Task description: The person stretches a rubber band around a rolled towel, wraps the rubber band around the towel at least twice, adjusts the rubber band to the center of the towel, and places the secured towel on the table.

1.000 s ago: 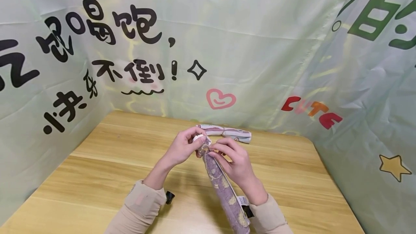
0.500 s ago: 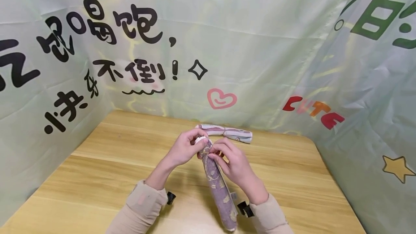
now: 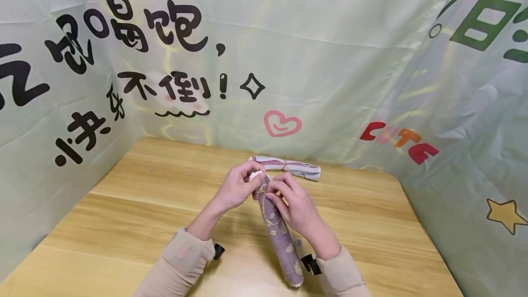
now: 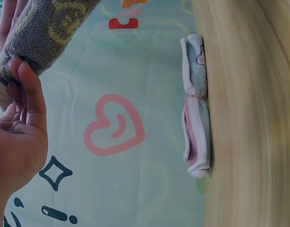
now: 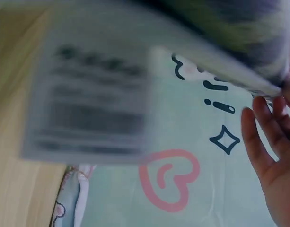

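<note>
A purple towel [image 3: 281, 239] with a pale yellow pattern is rolled into a long tube, its lower end slanting toward the front of the table. My left hand [image 3: 238, 186] grips the roll's upper end, where a white edge [image 4: 0, 92] sticks out in the left wrist view. Just below, my right hand [image 3: 298, 203] pinches the side of the roll with thumb and fingers. From the towel hangs a white printed label [image 5: 90, 111], large and blurred in the right wrist view. The fingers partly hide the upper end.
Behind the hands, a second rolled towel [image 3: 303, 169], white, pink and pale blue, lies on the wooden table [image 3: 165, 205] with a thin tie [image 4: 196, 97] round its middle. A printed cloth backdrop [image 3: 330, 81] stands along the back and both sides.
The lower end of the purple roll has swung up and left, and its tip now shows. The label and side edge have turned mostly out of sight. Both hands keep nearly the same place.
</note>
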`<state>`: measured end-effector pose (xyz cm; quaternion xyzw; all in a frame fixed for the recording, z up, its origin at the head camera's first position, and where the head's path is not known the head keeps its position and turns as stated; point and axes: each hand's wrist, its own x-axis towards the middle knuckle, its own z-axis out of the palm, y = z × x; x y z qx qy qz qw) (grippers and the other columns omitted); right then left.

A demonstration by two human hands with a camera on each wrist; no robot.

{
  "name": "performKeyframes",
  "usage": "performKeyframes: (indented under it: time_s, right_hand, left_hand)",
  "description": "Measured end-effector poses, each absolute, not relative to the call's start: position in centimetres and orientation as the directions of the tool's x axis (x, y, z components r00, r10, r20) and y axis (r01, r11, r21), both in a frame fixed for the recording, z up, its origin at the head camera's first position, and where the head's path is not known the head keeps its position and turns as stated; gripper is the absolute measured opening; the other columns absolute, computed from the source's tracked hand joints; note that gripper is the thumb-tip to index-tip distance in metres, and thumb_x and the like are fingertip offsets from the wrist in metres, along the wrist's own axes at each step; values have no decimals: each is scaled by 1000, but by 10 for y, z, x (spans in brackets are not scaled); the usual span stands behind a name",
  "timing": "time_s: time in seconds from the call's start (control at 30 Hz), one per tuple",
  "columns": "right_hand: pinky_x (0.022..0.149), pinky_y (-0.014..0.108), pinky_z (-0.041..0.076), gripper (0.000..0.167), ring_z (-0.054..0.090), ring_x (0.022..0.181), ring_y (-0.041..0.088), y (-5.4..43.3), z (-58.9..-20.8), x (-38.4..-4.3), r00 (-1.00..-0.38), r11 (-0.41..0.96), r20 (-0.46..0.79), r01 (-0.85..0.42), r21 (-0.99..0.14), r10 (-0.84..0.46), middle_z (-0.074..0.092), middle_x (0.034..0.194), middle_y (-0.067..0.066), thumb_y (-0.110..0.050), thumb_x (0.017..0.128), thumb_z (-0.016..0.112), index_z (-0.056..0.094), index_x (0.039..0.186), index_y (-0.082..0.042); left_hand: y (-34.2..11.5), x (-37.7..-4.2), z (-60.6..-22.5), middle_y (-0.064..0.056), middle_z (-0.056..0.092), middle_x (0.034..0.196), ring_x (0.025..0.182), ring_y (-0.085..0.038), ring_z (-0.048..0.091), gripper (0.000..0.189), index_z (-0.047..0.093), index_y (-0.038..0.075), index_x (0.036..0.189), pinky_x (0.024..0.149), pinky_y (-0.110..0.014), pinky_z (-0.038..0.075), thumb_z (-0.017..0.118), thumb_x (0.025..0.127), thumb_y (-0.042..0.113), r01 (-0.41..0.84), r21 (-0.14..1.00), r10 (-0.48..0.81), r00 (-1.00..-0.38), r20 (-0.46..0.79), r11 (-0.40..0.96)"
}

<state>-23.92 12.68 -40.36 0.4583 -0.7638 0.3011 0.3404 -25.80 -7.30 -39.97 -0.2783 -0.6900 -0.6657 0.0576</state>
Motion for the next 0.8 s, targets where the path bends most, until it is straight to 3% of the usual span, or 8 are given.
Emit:
performKeyframes:
  time_s: [0.33, 0.5, 0.8]
  right_hand:
    - [73, 23, 51, 25, 54, 86, 15, 127, -405, -238, -350, 307, 736, -930, -201, -580, 50, 102, 6, -30, 109, 51, 62, 102, -9]
    - [68, 28, 51, 23, 53, 85, 16, 123, -406, -238, -363, 266, 756, -930, -255, -545, 49, 99, 6, -27, 108, 52, 62, 102, -7]
    - [70, 21, 56, 10, 59, 80, 18, 124, -408, -239, -379, 153, 823, -925, -348, -423, 57, 101, 10, -10, 97, 73, 68, 104, -5]
  left_hand:
    - [-82, -260, -395, -4, 61, 77, 54, -12, 55, 10, 65, -7, 102, 49, -25, 51, 61, 100, 2, 466, 884, 274, -845, 460, -46]
    - [-87, -260, -390, -6, 60, 79, 56, -12, 55, 9, 64, -7, 103, 49, -25, 51, 60, 101, 1, 500, 865, 284, -823, 491, -45]
    - [-89, -258, -390, -9, 59, 88, 66, -14, 56, 9, 62, -3, 108, 57, -26, 52, 55, 105, 2, 542, 838, 407, -753, 517, -62]
